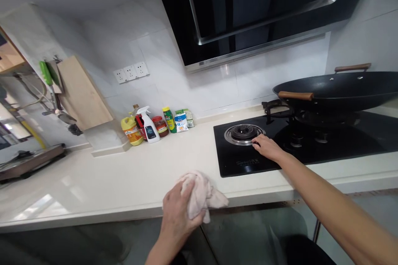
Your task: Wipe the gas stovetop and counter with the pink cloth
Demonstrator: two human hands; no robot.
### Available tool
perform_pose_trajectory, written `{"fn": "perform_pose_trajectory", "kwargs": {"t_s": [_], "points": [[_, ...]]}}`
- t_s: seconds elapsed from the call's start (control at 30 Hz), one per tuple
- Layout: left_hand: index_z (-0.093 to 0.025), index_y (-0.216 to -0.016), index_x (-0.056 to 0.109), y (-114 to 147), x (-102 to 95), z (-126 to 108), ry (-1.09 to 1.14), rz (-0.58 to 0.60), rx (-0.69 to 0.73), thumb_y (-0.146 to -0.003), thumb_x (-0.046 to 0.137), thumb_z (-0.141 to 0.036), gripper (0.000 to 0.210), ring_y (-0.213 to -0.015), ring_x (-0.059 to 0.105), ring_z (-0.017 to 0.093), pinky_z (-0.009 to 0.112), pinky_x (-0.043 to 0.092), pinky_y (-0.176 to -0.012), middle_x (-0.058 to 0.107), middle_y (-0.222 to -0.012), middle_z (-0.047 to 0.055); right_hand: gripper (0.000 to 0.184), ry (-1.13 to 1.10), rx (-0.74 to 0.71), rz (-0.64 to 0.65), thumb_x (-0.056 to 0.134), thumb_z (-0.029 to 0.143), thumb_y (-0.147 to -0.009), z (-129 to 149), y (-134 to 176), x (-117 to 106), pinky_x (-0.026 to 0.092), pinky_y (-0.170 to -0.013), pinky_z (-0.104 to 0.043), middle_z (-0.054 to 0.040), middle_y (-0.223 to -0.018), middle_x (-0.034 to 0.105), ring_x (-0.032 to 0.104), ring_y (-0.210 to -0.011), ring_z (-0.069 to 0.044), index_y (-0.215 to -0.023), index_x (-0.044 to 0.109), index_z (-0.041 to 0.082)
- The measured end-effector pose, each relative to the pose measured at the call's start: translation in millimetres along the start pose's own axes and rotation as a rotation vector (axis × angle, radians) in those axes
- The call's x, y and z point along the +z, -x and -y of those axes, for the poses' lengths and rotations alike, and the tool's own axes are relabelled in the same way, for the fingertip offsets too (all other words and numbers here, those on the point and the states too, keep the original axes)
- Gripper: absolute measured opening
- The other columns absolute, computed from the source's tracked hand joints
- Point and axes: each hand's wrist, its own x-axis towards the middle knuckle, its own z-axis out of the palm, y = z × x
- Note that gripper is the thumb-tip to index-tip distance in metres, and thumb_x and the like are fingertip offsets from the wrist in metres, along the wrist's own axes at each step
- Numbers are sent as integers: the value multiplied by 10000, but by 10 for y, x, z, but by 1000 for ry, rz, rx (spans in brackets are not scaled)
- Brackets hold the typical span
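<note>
A crumpled pale pink cloth [202, 194] is gripped in my left hand [177, 211] at the counter's front edge. My right hand [266, 147] reaches over the black glass gas hob [230, 165]. Its fingers are pinched together at the near right edge of the left burner [244, 133], which has a silver ring around a dark cap. A small dark bit shows at those fingertips, too small to name. No pot stand sits on this burner. A black pot stand [278, 111] lies behind, beside the wok.
A large black wok [342, 91] with wooden handles stands on the right burner, under a black range hood [264, 8]. Along the wall are an oil jug [132, 130], a white spray bottle [149, 128], a red-lidded jar [161, 126], a green container [169, 120] and packets [180, 122].
</note>
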Motion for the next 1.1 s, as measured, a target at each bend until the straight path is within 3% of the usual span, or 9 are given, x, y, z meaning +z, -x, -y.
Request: {"fn": "perform_pose_trajectory", "kwargs": {"t_s": [0.17, 0.3, 0.4, 0.5, 0.6, 0.7, 0.9, 1.0, 1.1], "points": [[-225, -1453, 427, 268, -56, 589, -173, 21, -252, -710, 641, -459, 808, -1280, 522, 357, 544, 333, -1073, 556, -1419, 152, 304, -31, -1, -27, 500, 271, -931, 17, 27, -27, 416, -999, -377, -121, -1243, 616, 575, -1142, -260, -1153, 690, 189], [-280, -1433, 449, 339, -57, 646, -218, 31, -321, -706, 630, -404, 759, -1350, 448, 350, 566, 302, -1084, 490, -1494, 114, 306, -80, -27, -117, 491, 260, -930, 235, 88, -194, 417, -1023, -371, -101, -1267, 606, 557, -1182, -241, -1168, 679, 220], [-295, -1431, 450, 319, -41, 543, -198, 25, -288, -701, 644, -375, 759, -1366, 425, 349, 561, 282, -1102, 479, -1504, 108, 310, -219, -207, -228, 459, 327, -968, 804, 297, -349, 387, -1074, -371, -98, -1297, 592, 522, -1236, -230, -1177, 665, 227], [-272, -1466, 382, 302, 14, 458, -141, 7, -246, -655, 664, -365, 864, -1347, 450, 365, 570, 291, -1100, 503, -1478, 132, 364, -405, -596, -88, 499, 422, -971, 1636, 637, -345, 379, -1099, -395, -92, -1374, 554, 501, -1278, -228, -1259, 617, 233], [-187, -1524, 241, 348, 124, 493, -65, -72, -191, -616, 670, -402, 1028, -1303, 503, 398, 590, 334, -1074, 524, -1441, 198, 519, -399, -858, 67, 547, 519, -945, 2376, 916, -109, 347, -1126, -464, -128, -1454, 498, 413, -1370, -277, -1370, 535, 221], [-121, -1558, 112, 426, 219, 656, 22, -159, -208, -648, 638, -443, 1100, -1229, 576, 390, 565, 409, -1029, 562, -1387, 223, 689, -375, -929, 177, 639, 604, -860, 2781, 1027, 259, 345, -1131, -467, -115, -1424, 519, 431, -1348, -284, -1421, 471, 242], [-213, -1490, 353, 433, 127, 776, 9, -17, -192, -622, 658, -385, 936, -1259, 565, 363, 509, 421, -1036, 580, -1404, 154, 771, -342, -810, 24, 747, 533, -781, 2855, 1178, 694, 385, -1071, -550, -136, -1447, 468, 388, -1335, -350, -1424, 434, 244], [-226, -1400, 484, 400, 94, 531, -78, 7, -159, -645, 656, -356, 785, -1335, 490, 358, 526, 351, -1091, 519, -1463, 162, 741, -344, -744, -29, 760, 405, -783, 2744, 1382, 682, 384, -1066, -559, -145, -1439, 461, 388, -1328, -358, -1419, 423, 231], [-221, -1380, 507, 380, 198, 174, -129, -76, -129, -706, 620, -273, 685, -1365, 449, 336, 530, 320, -1108, 491, -1470, 174, 712, -396, -683, -76, 721, 272, -775, 2545, 1592, 609, 325, -1128, -543, -115, -1429, 471, 372, -1353, -331, -1414, 407, 250]]}}
